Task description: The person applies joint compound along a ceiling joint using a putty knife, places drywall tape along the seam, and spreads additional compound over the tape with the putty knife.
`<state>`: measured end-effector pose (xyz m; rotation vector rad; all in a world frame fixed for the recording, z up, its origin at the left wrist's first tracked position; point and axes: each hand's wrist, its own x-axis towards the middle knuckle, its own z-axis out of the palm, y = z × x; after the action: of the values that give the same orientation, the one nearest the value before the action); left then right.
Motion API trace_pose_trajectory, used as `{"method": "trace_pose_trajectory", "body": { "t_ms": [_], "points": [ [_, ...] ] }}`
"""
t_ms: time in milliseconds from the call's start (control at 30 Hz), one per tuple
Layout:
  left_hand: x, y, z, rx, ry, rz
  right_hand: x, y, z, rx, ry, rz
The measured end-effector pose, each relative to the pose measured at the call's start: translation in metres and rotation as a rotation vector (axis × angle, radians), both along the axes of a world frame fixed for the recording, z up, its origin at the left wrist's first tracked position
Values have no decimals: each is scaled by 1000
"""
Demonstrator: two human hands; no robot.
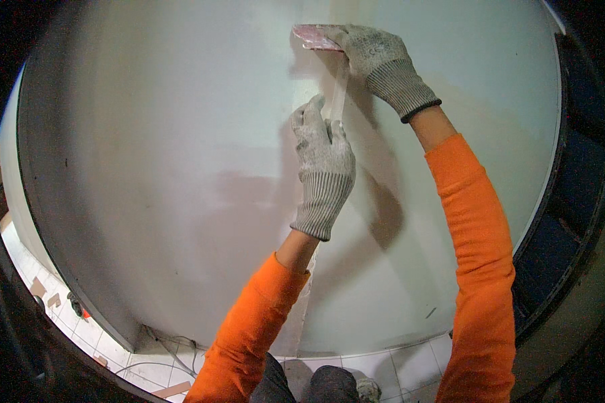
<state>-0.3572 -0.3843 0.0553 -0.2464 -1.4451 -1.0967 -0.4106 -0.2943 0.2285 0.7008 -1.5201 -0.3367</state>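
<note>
My gloved right hand [376,57] is closed on a flat, pinkish-red putty spreader [316,37], smeared with white, held up at the wall [215,121]. From beside the spreader a narrow white strip of joint tape [341,91] runs down the wall to my left hand. That gloved left hand [323,144] pinches the strip between its fingers, below the right hand, with one finger pointing upward. Just where the fingers meet the strip is partly hidden. Both gloves are grey knit, dusted with white. Under my left wrist a ragged pale line [307,295] continues down the wall.
White floor tiles [417,366] meet the wall's foot, near my legs [334,384]. Loose cables [175,352] lie at the lower left, with scattered brown offcuts [173,389]. A dark framed panel [551,262] borders the wall on the right. My arms cast shadows on the wall.
</note>
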Motion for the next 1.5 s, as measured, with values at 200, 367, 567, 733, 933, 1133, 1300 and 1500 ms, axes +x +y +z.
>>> {"method": "trace_pose_trajectory", "body": {
  "t_ms": [200,367,567,733,933,1133,1300,1500],
  "points": [
    [-11,-3,-26,-46,31,-19,3,-2,-40,19,-15,17],
    [-12,-13,-35,-87,-16,43,66,5,-40,127,-178,79],
    [5,-5,-33,18,-46,-194,86,30,102,-73,131,2],
    [7,-4,-45,-31,-24,-48,23,21,150,28,196,86],
    [12,-2,-55,-13,46,-107,13,4,126,14,92,-48],
    [-2,6,-55,51,41,-160,7,6,117,73,100,-47],
    [-29,4,-68,33,80,-95,-14,0,79,31,7,-186],
    [-40,8,-58,11,55,-64,4,-1,9,129,-35,0]
  ]
}}
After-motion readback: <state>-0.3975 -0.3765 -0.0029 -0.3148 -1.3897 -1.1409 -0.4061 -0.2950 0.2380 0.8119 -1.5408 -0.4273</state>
